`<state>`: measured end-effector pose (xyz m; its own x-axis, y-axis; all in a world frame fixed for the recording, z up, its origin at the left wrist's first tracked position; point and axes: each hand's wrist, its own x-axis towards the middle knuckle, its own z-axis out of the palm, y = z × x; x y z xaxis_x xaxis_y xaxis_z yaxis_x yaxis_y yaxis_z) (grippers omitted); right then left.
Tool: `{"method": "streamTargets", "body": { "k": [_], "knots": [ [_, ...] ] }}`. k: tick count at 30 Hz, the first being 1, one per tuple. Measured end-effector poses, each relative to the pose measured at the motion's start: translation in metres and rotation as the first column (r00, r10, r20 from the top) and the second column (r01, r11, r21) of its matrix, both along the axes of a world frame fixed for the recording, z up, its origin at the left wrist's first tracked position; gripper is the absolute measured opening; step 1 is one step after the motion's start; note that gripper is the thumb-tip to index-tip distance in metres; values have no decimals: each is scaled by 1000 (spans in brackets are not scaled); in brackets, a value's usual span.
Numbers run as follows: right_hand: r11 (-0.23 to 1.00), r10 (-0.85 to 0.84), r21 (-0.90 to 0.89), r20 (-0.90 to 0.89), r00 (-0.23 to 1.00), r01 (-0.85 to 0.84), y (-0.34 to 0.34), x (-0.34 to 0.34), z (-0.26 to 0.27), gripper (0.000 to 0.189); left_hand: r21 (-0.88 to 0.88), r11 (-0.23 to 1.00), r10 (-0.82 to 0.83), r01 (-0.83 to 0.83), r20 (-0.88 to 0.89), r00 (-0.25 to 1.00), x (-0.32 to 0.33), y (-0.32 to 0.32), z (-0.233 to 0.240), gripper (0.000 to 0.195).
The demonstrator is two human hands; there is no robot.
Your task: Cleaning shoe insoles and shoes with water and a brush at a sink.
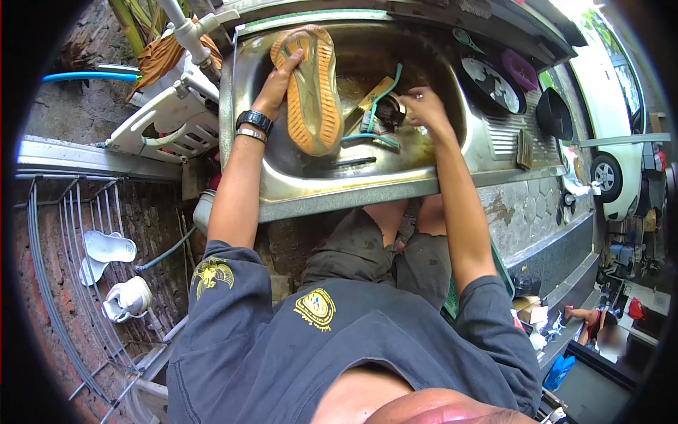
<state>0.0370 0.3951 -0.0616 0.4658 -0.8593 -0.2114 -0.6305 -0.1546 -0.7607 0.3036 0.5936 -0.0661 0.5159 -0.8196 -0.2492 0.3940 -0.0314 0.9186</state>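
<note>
My left hand (276,85) grips a shoe (313,100), its orange and grey tread facing up, over the left part of a stainless steel sink (339,193). A thumb lies across the sole. Blurred, my right hand (428,112) has bent fingers beside the rim of a small round container (391,110) with dark contents; whether it grips anything is unclear. Around the container lie a wooden-backed brush (377,91) and brushes with teal handles (393,79). Nearer the front of the basin is a thin black object (356,162).
Right of the basin, a dark round pan with suds (491,85), a purple basket (519,70) and a black bowl (554,112) stand near a scrub brush (524,149). At left are a wire rack (69,222) with a white shoe (127,299) and a pipe (185,32). Another person (593,323) is far right.
</note>
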Motion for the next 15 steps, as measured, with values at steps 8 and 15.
{"method": "streamTargets", "body": {
  "k": [8,15],
  "knots": [
    [785,-603,210,475,641,583,-69,-113,60,74,49,981,164,-190,327,931,1,1,-4,73],
    [741,-671,345,402,623,576,-141,-144,50,59,-541,698,527,-469,831,-176,-3,29,64,50]
  ]
}}
